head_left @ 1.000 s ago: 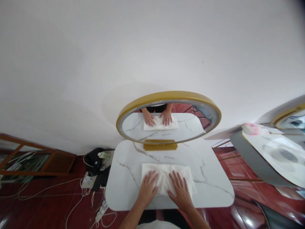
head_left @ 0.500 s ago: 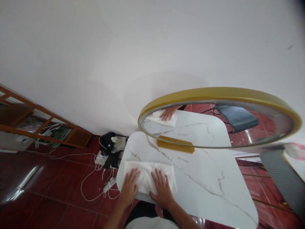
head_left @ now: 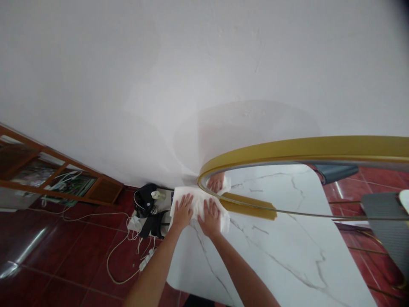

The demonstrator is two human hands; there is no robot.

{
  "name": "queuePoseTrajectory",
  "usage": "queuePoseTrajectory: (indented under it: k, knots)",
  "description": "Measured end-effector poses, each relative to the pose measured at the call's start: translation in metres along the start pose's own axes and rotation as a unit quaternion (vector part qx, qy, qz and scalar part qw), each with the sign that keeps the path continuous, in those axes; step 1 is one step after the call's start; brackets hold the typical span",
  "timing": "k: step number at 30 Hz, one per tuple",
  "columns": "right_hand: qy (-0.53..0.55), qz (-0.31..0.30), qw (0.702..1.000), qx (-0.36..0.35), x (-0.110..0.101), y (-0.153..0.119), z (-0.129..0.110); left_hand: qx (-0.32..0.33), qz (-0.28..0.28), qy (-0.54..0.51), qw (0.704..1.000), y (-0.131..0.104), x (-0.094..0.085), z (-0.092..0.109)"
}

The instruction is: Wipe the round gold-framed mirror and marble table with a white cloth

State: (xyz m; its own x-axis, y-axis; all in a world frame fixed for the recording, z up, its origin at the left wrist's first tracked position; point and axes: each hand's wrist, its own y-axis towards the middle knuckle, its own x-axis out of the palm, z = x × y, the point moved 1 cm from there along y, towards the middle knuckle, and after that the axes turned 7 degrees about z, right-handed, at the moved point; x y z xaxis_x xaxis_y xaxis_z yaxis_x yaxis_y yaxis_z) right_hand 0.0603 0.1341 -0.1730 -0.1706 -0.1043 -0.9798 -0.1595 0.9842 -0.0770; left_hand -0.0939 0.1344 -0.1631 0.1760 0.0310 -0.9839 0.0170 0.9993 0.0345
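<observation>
A white cloth lies spread at the far left corner of a white marbled table, close to the wall. My left hand presses flat on the cloth's left half, fingers spread. On its right half lies my right hand, also flat with fingers apart. Just right of the cloth stands a round mirror with a gold frame on a gold base. In its glass the cloth and a hand are reflected. The cloth's right edge reaches close to the mirror base.
Left of the table, a black bag, a pale bottle and white cables sit low down. A wooden shelf unit stands along the wall. At the right is a grey ribbed chair.
Both hands have slid the cloth forward across the table, from the near left edge to the far corner by the wall and mirror base. The view has shifted slightly.
</observation>
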Motion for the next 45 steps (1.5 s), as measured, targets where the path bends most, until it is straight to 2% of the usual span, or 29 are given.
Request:
queuePoseTrajectory:
  k: [2, 5, 8, 10, 14, 19, 22, 24, 26, 28, 31, 38, 42, 45]
  knots:
    - [0.010, 0.007, 1.000, 0.017, 0.001, 0.013, -0.004, -0.007, -0.004, -0.003, 1.000, 0.013, 0.002, -0.001]
    - [0.024, 0.030, 0.999, 0.012, 0.005, 0.021, -0.003, -0.005, -0.004, -0.008, 1.000, 0.020, 0.002, -0.001]
    - [0.029, 0.062, 0.997, -0.020, 0.008, 0.015, 0.002, 0.003, 0.001, -0.008, 1.000, 0.013, -0.001, -0.001]
    - [0.027, 0.070, 0.996, -0.046, 0.009, 0.003, 0.006, 0.001, 0.011, -0.004, 1.000, 0.000, -0.004, -0.002]
    - [0.016, 0.048, 0.994, -0.095, 0.010, -0.047, 0.012, 0.004, 0.014, -0.005, 1.000, -0.050, -0.009, -0.002]
    - [0.029, 0.017, 0.983, -0.178, 0.019, -0.136, 0.029, 0.007, -0.025, -0.013, 1.000, -0.152, -0.011, -0.003]
    - [0.049, -0.003, 0.968, -0.245, 0.024, -0.177, 0.045, -0.003, -0.054, -0.017, 0.998, -0.209, -0.006, 0.000]
    - [0.063, -0.019, 0.961, -0.270, 0.024, -0.192, 0.054, -0.012, -0.070, -0.015, 0.997, -0.233, 0.000, 0.004]
    - [0.070, -0.033, 0.958, -0.274, 0.021, -0.196, 0.062, -0.024, -0.074, -0.010, 0.997, -0.242, 0.006, 0.011]
    - [0.073, -0.038, 0.960, -0.266, 0.016, -0.194, 0.069, -0.034, -0.070, -0.005, 0.997, -0.238, 0.009, 0.020]
    - [0.066, -0.023, 0.968, -0.240, 0.004, -0.185, 0.083, -0.021, -0.057, -0.007, 0.998, -0.216, 0.009, 0.039]
    - [-0.009, 0.041, 0.987, -0.157, -0.027, -0.137, 0.144, 0.048, -0.037, -0.036, 0.998, -0.128, 0.012, 0.107]
    - [-0.050, 0.065, 0.991, -0.110, -0.038, -0.104, 0.175, 0.042, -0.055, -0.055, 0.996, -0.076, 0.019, 0.148]
    - [-0.055, 0.066, 0.991, -0.099, -0.042, -0.093, 0.185, 0.020, -0.070, -0.061, 0.995, -0.055, 0.022, 0.167]
